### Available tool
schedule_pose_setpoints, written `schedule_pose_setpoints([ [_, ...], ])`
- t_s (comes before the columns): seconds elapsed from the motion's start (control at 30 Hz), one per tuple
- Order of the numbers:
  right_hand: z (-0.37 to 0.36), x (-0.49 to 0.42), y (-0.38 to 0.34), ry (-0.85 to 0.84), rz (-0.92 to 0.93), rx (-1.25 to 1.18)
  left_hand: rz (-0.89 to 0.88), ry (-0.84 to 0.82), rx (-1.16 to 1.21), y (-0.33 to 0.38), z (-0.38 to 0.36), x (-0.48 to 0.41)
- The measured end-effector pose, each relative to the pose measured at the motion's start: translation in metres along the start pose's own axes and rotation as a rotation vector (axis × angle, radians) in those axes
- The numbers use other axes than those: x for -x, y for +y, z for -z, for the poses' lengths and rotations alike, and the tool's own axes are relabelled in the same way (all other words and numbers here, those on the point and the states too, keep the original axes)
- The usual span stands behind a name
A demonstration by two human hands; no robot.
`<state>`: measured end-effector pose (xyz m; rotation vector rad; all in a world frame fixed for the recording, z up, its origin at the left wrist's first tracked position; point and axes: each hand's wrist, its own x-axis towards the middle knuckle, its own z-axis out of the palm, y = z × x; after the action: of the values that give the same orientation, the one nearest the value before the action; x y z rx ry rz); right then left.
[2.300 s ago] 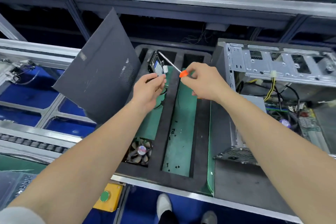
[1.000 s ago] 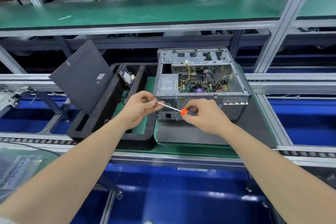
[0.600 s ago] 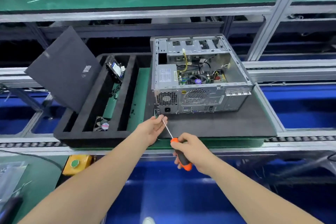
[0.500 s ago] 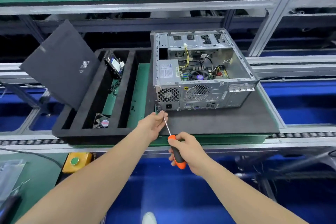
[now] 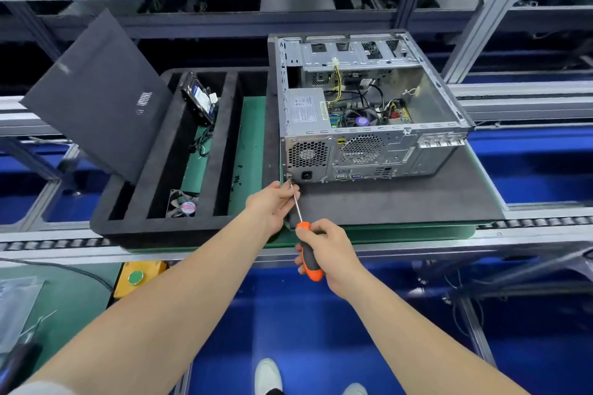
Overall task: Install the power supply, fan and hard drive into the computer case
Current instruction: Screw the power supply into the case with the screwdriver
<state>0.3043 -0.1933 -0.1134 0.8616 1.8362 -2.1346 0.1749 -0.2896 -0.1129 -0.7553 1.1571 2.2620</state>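
Observation:
An open silver computer case [image 5: 426,157] lies on a dark mat, its rear panel toward me. The grey power supply [image 5: 306,109] sits in its left rear corner. My right hand [image 5: 330,250] grips the orange and black handle of a screwdriver [image 5: 307,247]. The shaft points up to the case's lower left rear corner. My left hand [image 5: 272,204] pinches the shaft near the tip, where a small screw sits at the corner. A hard drive [image 5: 200,101] leans at the far end of the black foam tray [image 5: 160,228]. A fan [image 5: 183,207] lies at the tray's near end.
The case's dark side panel [image 5: 96,96] leans on the tray's left edge. A yellow box with a green button [image 5: 136,277] sits below the tray. Conveyor rails run left and right; aluminium uprights stand behind. My shoes show on the blue floor.
Both hands moved from the tray to the case's rear. The screwdriver tip has come up to the lower left corner of the case, with my left hand still at the tip.

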Motion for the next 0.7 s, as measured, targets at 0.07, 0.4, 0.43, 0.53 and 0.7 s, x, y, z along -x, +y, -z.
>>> schedule_pose_setpoints([
  [0.07,-0.003,0.0,0.001,0.007,0.004,-0.02,-0.008,-0.004,-0.014,0.001,0.0,0.0],
  [0.4,-0.015,-0.003,0.006,0.032,0.001,-0.058,-0.055,0.025,-0.132,0.004,0.002,-0.001],
  [0.43,-0.015,-0.003,0.007,0.034,-0.001,-0.064,-0.052,0.025,-0.132,0.004,0.002,-0.001],
  [0.53,-0.015,-0.003,0.009,0.033,-0.001,-0.122,-0.052,0.027,-0.122,0.004,0.002,0.0],
  [0.7,-0.015,-0.001,0.014,0.02,-0.089,-0.157,-0.015,-0.012,-0.181,0.003,0.001,0.002],
])
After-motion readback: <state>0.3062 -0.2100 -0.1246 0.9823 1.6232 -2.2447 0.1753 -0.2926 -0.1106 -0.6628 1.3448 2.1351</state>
